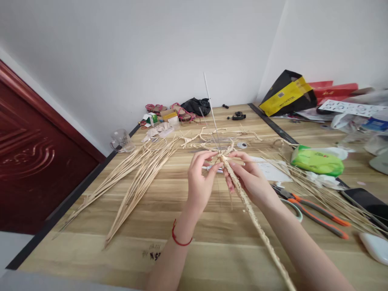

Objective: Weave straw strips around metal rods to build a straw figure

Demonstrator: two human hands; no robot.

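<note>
Above the middle of the table, my left hand [200, 173] pinches one side of a knot of woven straw between thumb and fingers. From the other side my right hand [250, 173] grips the same piece. A long braided straw cord [253, 216] runs from the knot down toward me between my forearms. Out of its far side a thin pale rod [211, 107] sticks up, and finer strands stick out around it. My fingers hide part of the knot. Behind my hands lie twisted straw pieces [200, 137] and a small metal ring [241, 145].
Bundles of straw strands [142, 182] spread over the left, beside a glass mug [121, 140]. To the right lie pliers [318, 210], a green tissue pack [317, 161], more straw [327, 194] and a white mouse-like object [375, 247]. A black-and-yellow bag [286, 97] stands farther back.
</note>
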